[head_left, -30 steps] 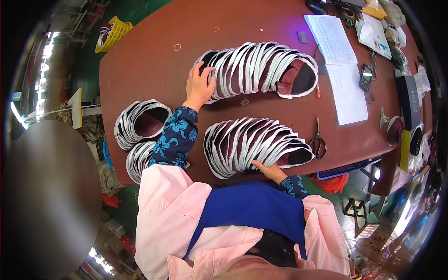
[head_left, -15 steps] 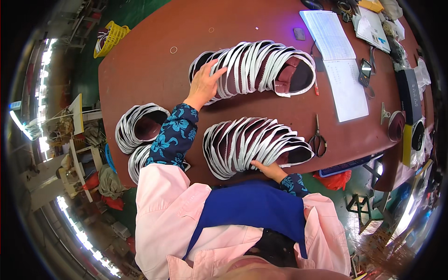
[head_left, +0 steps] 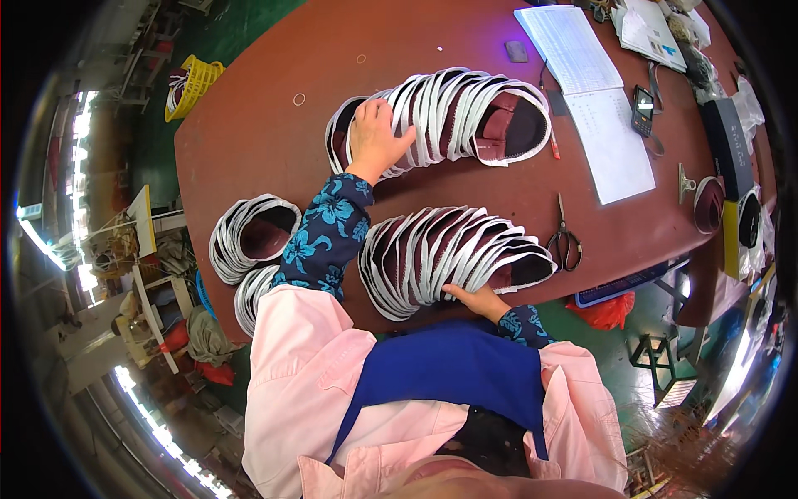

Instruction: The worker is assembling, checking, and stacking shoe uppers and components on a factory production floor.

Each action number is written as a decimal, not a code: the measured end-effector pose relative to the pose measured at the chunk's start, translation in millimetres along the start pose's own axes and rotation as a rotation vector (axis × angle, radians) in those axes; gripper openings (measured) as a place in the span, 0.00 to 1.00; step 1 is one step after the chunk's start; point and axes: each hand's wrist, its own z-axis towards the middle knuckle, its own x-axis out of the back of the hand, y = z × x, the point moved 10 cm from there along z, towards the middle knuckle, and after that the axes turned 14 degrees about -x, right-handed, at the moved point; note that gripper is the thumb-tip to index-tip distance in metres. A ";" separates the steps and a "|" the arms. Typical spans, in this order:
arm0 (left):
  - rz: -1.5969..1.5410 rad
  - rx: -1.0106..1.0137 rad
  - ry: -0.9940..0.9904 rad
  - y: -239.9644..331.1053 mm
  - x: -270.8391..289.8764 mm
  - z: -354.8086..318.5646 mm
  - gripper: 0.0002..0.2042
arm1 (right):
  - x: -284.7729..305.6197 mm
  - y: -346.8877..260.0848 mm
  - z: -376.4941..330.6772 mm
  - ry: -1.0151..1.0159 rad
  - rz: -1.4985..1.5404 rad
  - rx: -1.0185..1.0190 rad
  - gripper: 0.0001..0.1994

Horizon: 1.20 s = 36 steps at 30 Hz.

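Observation:
Two nested rows of maroon shoe uppers with white edging lie across the table. At the left end of the far row of shoe uppers [head_left: 453,116], my left hand [head_left: 378,137] curls its fingers over several pieces, with the thumb stretched to the right. My right hand [head_left: 478,301] holds the front edge of the near row of shoe uppers [head_left: 440,258]; its thumb shows on the edge and the other fingers are mostly hidden. Left of my left forearm stand two smaller bundles of uppers, a round one [head_left: 237,237] and one partly covered by my sleeve [head_left: 252,299].
Black-handled scissors [head_left: 565,245] lie right of the near row. Beyond are an open record book [head_left: 594,108], a handheld device [head_left: 642,111], a metal clip [head_left: 685,183] and a maroon tape roll [head_left: 708,204]. A yellow basket [head_left: 198,86] stands past the table's far left edge.
My left hand has shifted right along the far row, and its outstretched fingers are now bent over the uppers. My right hand stays on the near row. The view has shifted slightly.

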 end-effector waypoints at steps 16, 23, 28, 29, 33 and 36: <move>-0.032 -0.314 -0.077 45.5 -6.2 23.7 0.29 | 0.2 10.7 2.6 -0.015 0.036 0.027 0.28; 0.196 -0.379 -0.183 53.2 -0.5 40.7 0.26 | 0.9 12.6 2.5 -0.029 0.030 -0.015 0.29; 0.149 -0.288 -0.027 39.7 8.9 62.3 0.11 | 2.1 5.8 4.8 -0.036 0.070 -0.005 0.30; 0.146 -0.293 -0.032 41.5 5.6 63.1 0.11 | 1.7 6.9 4.9 -0.046 0.084 -0.011 0.30; 0.126 -0.219 -0.051 39.1 -3.9 67.2 0.13 | 1.6 4.9 4.2 -0.057 0.099 -0.023 0.30; 0.113 -0.155 -0.081 35.2 -9.8 67.6 0.13 | 2.0 5.9 2.6 -0.057 0.151 -0.032 0.32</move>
